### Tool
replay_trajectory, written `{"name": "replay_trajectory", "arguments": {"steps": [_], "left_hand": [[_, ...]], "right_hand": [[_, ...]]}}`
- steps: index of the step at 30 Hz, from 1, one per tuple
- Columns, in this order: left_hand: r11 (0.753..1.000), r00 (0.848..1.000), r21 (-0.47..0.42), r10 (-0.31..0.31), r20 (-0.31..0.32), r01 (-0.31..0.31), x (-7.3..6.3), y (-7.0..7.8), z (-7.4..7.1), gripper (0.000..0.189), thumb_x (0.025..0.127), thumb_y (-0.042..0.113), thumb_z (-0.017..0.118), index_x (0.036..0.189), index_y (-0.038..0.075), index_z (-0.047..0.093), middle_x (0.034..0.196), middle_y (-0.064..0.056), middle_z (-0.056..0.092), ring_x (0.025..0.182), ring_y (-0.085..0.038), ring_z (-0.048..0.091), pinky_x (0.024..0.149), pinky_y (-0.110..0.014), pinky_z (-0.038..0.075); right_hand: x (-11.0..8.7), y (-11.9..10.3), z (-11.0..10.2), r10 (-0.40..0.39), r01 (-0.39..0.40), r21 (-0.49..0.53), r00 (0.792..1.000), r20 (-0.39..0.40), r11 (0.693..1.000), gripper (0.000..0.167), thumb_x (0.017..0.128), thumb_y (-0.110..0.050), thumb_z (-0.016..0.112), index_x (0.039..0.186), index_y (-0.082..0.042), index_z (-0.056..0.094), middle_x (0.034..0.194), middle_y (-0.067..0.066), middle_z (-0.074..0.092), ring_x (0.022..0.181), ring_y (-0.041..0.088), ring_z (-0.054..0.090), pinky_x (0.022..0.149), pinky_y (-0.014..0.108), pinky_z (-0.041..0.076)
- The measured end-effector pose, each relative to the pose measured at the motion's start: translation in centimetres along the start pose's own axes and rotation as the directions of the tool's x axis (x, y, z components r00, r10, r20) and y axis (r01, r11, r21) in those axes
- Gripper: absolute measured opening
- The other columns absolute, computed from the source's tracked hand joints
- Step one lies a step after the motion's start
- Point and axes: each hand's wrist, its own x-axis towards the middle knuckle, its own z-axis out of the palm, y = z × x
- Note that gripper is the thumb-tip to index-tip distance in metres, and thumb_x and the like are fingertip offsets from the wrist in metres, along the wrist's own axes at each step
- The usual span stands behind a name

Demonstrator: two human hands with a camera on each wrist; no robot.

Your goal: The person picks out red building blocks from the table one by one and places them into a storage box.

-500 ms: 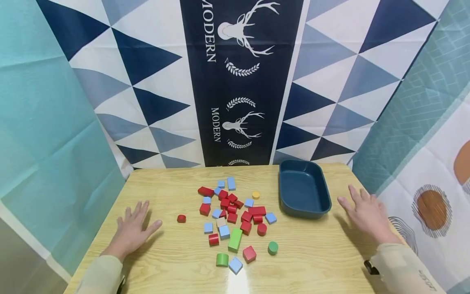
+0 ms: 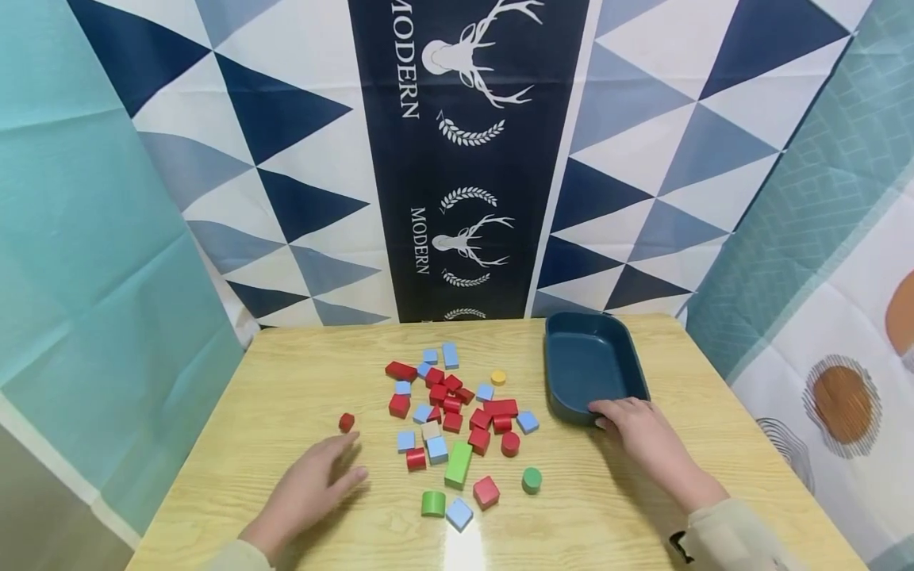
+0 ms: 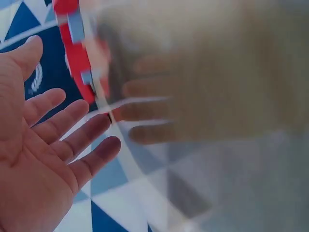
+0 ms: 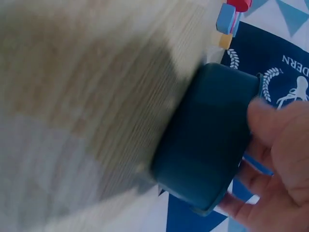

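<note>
Lower left of the head view, the left hand (image 2: 303, 496) holds nothing, its fingers spread, tips just beside a small red block (image 2: 346, 423); touching or not, I cannot tell. Right of centre, the right hand (image 2: 643, 444) pinches the near rim of the dark blue tray (image 2: 589, 365); how firmly is unclear. The step in hand looks like taking hold of the tray; moving it would call for a steady grip, clear of the scattered blocks (image 2: 479, 441) mid-frame. At upper centre, the dark cloth (image 2: 471, 174) reads "MODERN" twice, sideways.
</note>
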Motion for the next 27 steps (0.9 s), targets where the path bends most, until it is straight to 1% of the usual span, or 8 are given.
{"name": "replay_trajectory", "arguments": {"steps": [4,9,13,16,20,22,24,27], "left_hand": [[0.999,0.997,0.039,0.027,-0.066,-0.024,-0.2,1.1,0.8,0.063,0.1,0.046,0.074,0.152,0.015,0.059,0.153,-0.012,0.061,0.143,-0.038,0.058,0.118,-0.06,0.046],[0.994,0.984,0.108,0.037,-0.176,-0.018,1.2,0.6,-0.2,0.07,0.099,0.039,0.077,0.156,0.008,0.052,0.155,-0.022,0.053,0.14,-0.045,0.056,0.111,-0.066,0.049],[0.989,0.989,0.15,0.006,-0.15,0.017,3.5,-0.2,-1.4,0.075,0.101,0.037,0.074,0.162,0.006,0.043,0.164,-0.031,0.04,0.142,-0.058,0.049,0.109,-0.072,0.047],[0.987,0.992,0.162,0.002,-0.123,0.018,4.9,-1.0,-2.0,0.068,0.102,0.031,0.074,0.158,0.003,0.048,0.159,-0.033,0.046,0.137,-0.06,0.053,0.108,-0.07,0.049],[0.982,0.994,0.186,0.04,-0.098,-0.021,6.0,-2.0,-2.2,0.035,0.101,0.017,0.075,0.13,-0.002,0.068,0.122,-0.026,0.069,0.102,-0.041,0.069,0.088,-0.052,0.059],[0.976,0.993,0.212,0.066,-0.093,-0.045,6.4,-2.4,-2.0,0.011,0.1,0.01,0.074,0.106,0.002,0.07,0.098,-0.015,0.069,0.083,-0.026,0.062,0.073,-0.04,0.054],[0.972,0.993,0.226,0.082,-0.088,-0.06,6.7,-2.6,-1.9,0.014,0.1,0.004,0.073,0.089,0.007,0.063,0.081,-0.006,0.06,0.073,-0.019,0.049,0.066,-0.035,0.044],[0.974,0.993,0.221,0.075,-0.089,-0.054,7.1,-2.5,-1.9,0.019,0.099,0.001,0.072,0.085,0.009,0.063,0.076,-0.001,0.058,0.071,-0.017,0.051,0.065,-0.033,0.045]], "right_hand": [[-1.4,-0.7,-0.5,0.021,-0.022,-0.02,1.0,-0.01,1.0,0.02,0.085,-0.004,0.083,0.101,-0.016,0.078,0.097,0.002,0.082,0.089,0.027,0.074,0.09,0.058,0.056],[-3.7,-2.7,-0.9,0.018,-0.018,-0.007,1.0,0.023,1.0,0.021,0.087,-0.008,0.081,0.103,-0.021,0.077,0.1,-0.004,0.081,0.093,0.019,0.076,0.095,0.057,0.056],[-4.9,-4.6,-1.1,0.02,-0.02,-0.013,1.0,0.004,1.0,0.025,0.083,-0.009,0.084,0.102,-0.024,0.077,0.099,-0.009,0.08,0.093,0.014,0.076,0.098,0.055,0.057],[-5.4,-5.8,-1.1,0.013,-0.013,-0.01,1.0,0.004,1.0,0.031,0.078,-0.006,0.088,0.101,-0.025,0.077,0.097,-0.012,0.079,0.092,0.011,0.074,0.097,0.054,0.058],[-5.8,-7.4,-1.3,0.036,-0.036,0.0,0.998,0.051,0.999,0.038,0.075,-0.003,0.092,0.1,-0.027,0.077,0.096,-0.016,0.077,0.093,0.009,0.072,0.099,0.053,0.058],[-6.0,-8.1,-1.4,0.065,-0.066,0.007,0.995,0.079,0.998,0.04,0.075,-0.001,0.092,0.1,-0.028,0.077,0.096,-0.018,0.076,0.094,0.008,0.072,0.101,0.053,0.057],[-6.3,-8.7,-1.4,0.077,-0.078,0.014,0.994,0.078,0.997,0.04,0.076,-0.001,0.092,0.1,-0.029,0.077,0.096,-0.019,0.076,0.094,0.007,0.071,0.101,0.052,0.057],[-6.6,-9.2,-1.2,0.063,-0.064,0.027,0.997,0.045,0.998,0.039,0.077,-0.002,0.091,0.101,-0.029,0.077,0.096,-0.02,0.076,0.092,0.003,0.07,0.099,0.051,0.058]]}}
